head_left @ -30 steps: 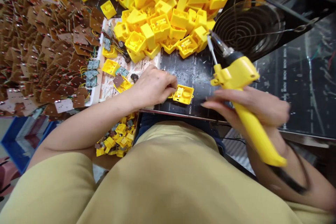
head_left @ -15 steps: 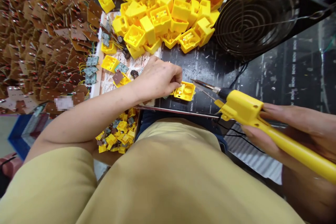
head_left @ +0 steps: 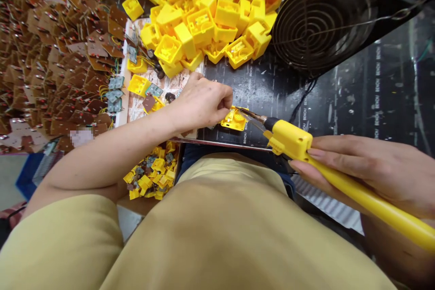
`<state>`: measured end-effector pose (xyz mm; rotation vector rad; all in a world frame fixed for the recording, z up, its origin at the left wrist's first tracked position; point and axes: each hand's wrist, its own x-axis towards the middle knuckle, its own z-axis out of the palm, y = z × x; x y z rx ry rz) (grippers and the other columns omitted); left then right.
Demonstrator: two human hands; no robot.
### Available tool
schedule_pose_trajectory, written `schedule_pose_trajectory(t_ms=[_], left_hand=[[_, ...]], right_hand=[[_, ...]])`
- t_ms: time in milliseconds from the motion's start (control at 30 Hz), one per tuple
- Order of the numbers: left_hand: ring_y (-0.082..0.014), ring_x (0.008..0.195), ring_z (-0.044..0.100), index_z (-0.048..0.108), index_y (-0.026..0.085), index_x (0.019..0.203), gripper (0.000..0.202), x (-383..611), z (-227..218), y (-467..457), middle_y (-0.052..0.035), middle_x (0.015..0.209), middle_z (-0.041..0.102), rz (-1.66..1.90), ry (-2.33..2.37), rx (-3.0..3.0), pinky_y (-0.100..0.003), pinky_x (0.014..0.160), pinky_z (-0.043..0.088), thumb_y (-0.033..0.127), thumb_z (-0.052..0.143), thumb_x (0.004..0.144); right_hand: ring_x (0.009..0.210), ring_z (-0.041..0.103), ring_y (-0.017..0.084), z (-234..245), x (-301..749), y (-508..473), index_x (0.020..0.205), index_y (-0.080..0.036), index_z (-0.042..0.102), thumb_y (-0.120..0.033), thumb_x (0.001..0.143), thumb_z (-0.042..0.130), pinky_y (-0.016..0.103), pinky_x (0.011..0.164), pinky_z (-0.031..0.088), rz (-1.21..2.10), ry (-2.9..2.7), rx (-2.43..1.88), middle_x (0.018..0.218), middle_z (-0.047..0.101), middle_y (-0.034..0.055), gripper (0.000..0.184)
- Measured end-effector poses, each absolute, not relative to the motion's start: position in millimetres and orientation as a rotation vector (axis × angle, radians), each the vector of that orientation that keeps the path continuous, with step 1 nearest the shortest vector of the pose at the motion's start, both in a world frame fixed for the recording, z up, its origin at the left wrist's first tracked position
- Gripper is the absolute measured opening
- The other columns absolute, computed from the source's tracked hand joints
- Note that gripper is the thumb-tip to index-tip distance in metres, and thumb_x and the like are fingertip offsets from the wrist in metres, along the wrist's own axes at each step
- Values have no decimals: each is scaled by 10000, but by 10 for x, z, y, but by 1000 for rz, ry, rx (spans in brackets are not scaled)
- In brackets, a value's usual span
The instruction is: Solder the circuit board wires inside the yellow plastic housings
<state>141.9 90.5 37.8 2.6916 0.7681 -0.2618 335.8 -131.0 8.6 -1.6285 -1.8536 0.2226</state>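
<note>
My left hand [head_left: 204, 102] is closed in a pinch on a small yellow plastic housing [head_left: 234, 120] that lies on the black mat [head_left: 272, 95]. My right hand [head_left: 370, 170] is wrapped round the handle of a yellow soldering iron [head_left: 295, 142]. The iron's metal tip [head_left: 249, 114] points left and touches the housing's upper right edge. Both forearms come in from below, over a tan-clothed lap.
A heap of yellow housings [head_left: 207, 13] fills the back. Brown circuit boards [head_left: 57, 63] cover the left. A black wire-guard fan [head_left: 319, 22] stands at the back right. A box of small yellow parts [head_left: 151, 179] sits near my left elbow, a blue crate [head_left: 30, 174] lower left.
The soldering iron swung down from upright to level and moved left until its tip reached the housing. My left hand kept its hold on the housing.
</note>
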Motion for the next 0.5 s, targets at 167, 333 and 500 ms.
schedule_pose_trajectory(t_ms=[167,333,500], left_hand=[[-173,757,660,759,208,827,178,1413,401,928,0,731,732,-259,766,2697,-444,999,406,224,583,816],[-165,712,641,751,194,806,173,1432,413,921,-4,702,704,-294,770,2686,-398,919,444,211,580,794],[-172,710,625,740,193,790,167,1456,422,920,-6,666,668,-294,743,2723,-380,873,451,213,575,773]], right_hand=[[812,721,123,98,3377,-1294,926,-242,660,-434,1045,494,234,822,608,159,-1917,-1588,863,726,17,280],[855,711,89,108,3357,-1241,953,-199,647,-293,1008,596,191,860,598,134,-1982,-1456,868,727,31,120],[786,709,102,208,3329,-1118,986,-205,644,-240,892,754,216,797,636,-24,-2028,-1283,849,724,4,149]])
